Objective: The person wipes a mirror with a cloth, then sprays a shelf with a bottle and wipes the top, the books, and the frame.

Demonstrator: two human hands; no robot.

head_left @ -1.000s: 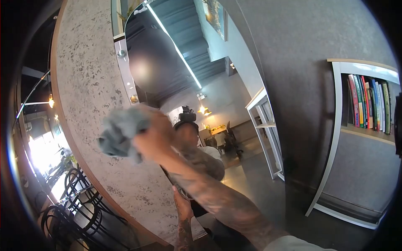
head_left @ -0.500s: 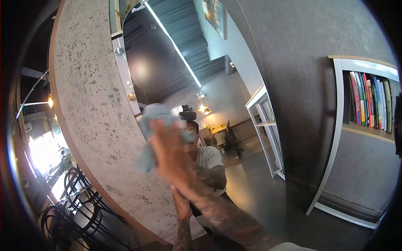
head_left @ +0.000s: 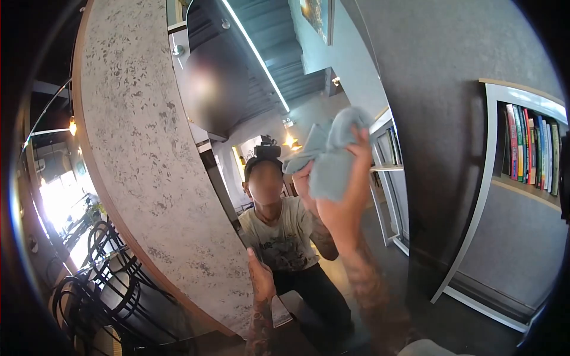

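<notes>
A tall mirror with a rounded top leans in the middle and reflects a kneeling person with a head camera. My right hand is raised against the glass at the right, its fingers wrapped round a folded grey-blue cloth. Part of the hand's reflection shows beside the cloth. Lower down, my left hand is upright at the mirror's left edge, thumb up; its other fingers are largely hidden, and what it grips cannot be made out.
A mottled pale wall panel with a brown edge stands left of the mirror. Black chairs are at the lower left. On the right, a white-framed shelf holds several books against a dark grey wall.
My right hand has moved right across the mirror with the cloth, uncovering the reflected person. My left hand stays near the mirror's left edge. The view has shifted slightly.
</notes>
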